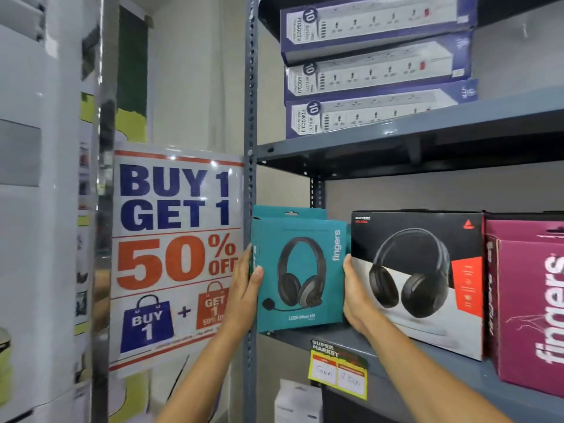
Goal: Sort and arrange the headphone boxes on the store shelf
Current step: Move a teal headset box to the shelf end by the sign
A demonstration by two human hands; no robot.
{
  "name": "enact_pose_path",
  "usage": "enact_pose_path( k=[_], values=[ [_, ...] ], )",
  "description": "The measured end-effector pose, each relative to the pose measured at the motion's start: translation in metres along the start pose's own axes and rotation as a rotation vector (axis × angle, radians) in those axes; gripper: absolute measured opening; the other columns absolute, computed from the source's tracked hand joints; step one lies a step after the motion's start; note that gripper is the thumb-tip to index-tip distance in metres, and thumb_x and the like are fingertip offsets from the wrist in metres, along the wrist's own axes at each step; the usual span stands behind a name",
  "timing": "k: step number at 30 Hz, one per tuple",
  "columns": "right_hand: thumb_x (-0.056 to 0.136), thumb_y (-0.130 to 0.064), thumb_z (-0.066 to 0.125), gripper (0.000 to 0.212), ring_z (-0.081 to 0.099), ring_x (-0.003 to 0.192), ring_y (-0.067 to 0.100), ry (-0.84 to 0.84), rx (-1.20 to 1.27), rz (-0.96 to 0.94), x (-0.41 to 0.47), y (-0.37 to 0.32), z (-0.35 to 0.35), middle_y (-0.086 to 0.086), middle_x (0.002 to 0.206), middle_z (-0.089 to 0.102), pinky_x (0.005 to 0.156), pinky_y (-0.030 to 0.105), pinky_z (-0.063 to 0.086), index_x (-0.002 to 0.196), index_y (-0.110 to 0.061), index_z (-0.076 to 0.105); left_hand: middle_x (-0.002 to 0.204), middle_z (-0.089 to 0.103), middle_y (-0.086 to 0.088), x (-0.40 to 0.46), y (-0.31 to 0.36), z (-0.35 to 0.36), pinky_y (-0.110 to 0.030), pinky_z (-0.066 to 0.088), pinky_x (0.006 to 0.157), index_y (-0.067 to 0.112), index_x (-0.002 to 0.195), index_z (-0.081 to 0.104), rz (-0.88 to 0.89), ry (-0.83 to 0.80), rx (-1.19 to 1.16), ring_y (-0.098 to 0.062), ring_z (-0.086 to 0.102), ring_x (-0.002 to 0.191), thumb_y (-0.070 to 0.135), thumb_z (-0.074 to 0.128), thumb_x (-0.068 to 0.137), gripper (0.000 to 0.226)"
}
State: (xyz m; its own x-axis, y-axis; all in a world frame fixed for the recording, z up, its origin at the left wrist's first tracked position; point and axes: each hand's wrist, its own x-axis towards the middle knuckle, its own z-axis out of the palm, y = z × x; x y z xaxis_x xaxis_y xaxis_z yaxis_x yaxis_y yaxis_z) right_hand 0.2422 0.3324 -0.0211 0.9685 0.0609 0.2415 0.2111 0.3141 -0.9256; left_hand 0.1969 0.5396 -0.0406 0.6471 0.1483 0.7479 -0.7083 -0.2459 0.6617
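Observation:
A teal headphone box (300, 273) stands upright at the left end of the grey shelf (396, 358), with a second teal box (290, 212) right behind it. My left hand (245, 288) grips its left edge and my right hand (355, 293) presses its right edge. To its right stands a black and white headphone box (418, 282), touching my right hand. Further right is a magenta box (531, 306) marked "fingers", cut off by the frame's edge.
A perforated steel upright (251, 178) runs just left of the teal box. A "Buy 1 Get 1" poster (174, 254) hangs left of it. Three power strip boxes (375, 71) are stacked on the shelf above. A yellow price tag (338, 372) hangs on the shelf lip.

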Motion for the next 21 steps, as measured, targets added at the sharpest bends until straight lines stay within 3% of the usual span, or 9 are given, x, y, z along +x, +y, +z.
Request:
enact_pose_path(
  k=[4, 7, 9, 11, 14, 18, 21],
  values=[
    [0.093, -0.066, 0.024, 0.065, 0.06, 0.118, 0.027, 0.093, -0.071, 0.009, 0.008, -0.004, -0.026, 0.008, 0.132, 0.063, 0.104, 0.048, 0.045, 0.132, -0.025, 0.058, 0.154, 0.039, 0.004, 0.01, -0.013, 0.027, -0.041, 0.047, 0.104, 0.049, 0.142, 0.03, -0.101, -0.136, -0.111, -0.012, 0.046, 0.134, 0.062, 0.04, 0.087, 0.058],
    [0.092, -0.067, 0.02, 0.067, 0.063, 0.111, 0.024, 0.112, -0.13, 0.029, 0.012, -0.003, -0.035, 0.007, 0.129, 0.065, 0.092, 0.041, 0.052, 0.134, -0.027, 0.055, 0.15, 0.046, -0.003, 0.018, -0.029, 0.039, -0.044, 0.048, 0.103, 0.034, 0.148, 0.033, -0.166, -0.191, -0.145, -0.02, 0.049, 0.133, 0.057, 0.037, 0.09, 0.062],
    [0.093, -0.065, 0.018, 0.065, 0.064, 0.109, 0.023, 0.121, -0.17, 0.021, 0.015, -0.002, -0.035, 0.007, 0.129, 0.064, 0.088, 0.039, 0.053, 0.136, -0.028, 0.051, 0.139, 0.056, -0.004, 0.023, -0.034, 0.044, -0.034, 0.056, 0.09, 0.033, 0.143, 0.039, -0.22, -0.179, -0.162, -0.021, 0.058, 0.122, 0.058, 0.037, 0.088, 0.061],
    [0.095, -0.063, 0.017, 0.063, 0.059, 0.118, 0.025, 0.152, -0.224, -0.004, 0.018, -0.003, -0.032, 0.007, 0.139, 0.056, 0.098, 0.045, 0.05, 0.142, -0.029, 0.041, 0.132, 0.061, -0.003, 0.026, -0.036, 0.047, -0.032, 0.057, 0.082, 0.035, 0.141, 0.041, -0.265, -0.154, -0.193, -0.021, 0.064, 0.114, 0.059, 0.037, 0.087, 0.059],
    [0.096, -0.06, 0.016, 0.062, 0.049, 0.131, 0.028, 0.165, -0.261, -0.004, 0.02, -0.002, -0.027, 0.007, 0.149, 0.045, 0.108, 0.051, 0.041, 0.148, -0.029, 0.031, 0.131, 0.061, -0.006, 0.03, -0.041, 0.05, -0.038, 0.057, 0.084, 0.032, 0.143, 0.038, -0.294, -0.134, -0.231, -0.025, 0.065, 0.113, 0.057, 0.037, 0.093, 0.056],
    [0.099, -0.055, 0.017, 0.057, 0.057, 0.119, 0.027, 0.186, -0.298, 0.005, 0.018, -0.005, -0.024, 0.008, 0.136, 0.056, 0.093, 0.042, 0.049, 0.141, -0.026, 0.042, 0.126, 0.064, -0.009, 0.031, -0.043, 0.056, -0.04, 0.056, 0.085, 0.037, 0.131, 0.048, -0.33, -0.093, -0.233, -0.026, 0.066, 0.109, 0.049, 0.033, 0.098, 0.039],
    [0.102, -0.042, 0.024, 0.05, 0.062, 0.103, 0.03, 0.355, -0.468, -0.141, 0.009, -0.014, -0.017, 0.012, 0.112, 0.066, 0.089, 0.044, 0.051, 0.114, -0.01, 0.06, 0.132, 0.061, -0.014, 0.028, -0.04, 0.06, -0.052, 0.05, 0.097, 0.027, 0.133, 0.051, -0.314, 0.009, -0.219, -0.033, 0.06, 0.118, 0.044, 0.034, 0.1, 0.041]
  ],
)
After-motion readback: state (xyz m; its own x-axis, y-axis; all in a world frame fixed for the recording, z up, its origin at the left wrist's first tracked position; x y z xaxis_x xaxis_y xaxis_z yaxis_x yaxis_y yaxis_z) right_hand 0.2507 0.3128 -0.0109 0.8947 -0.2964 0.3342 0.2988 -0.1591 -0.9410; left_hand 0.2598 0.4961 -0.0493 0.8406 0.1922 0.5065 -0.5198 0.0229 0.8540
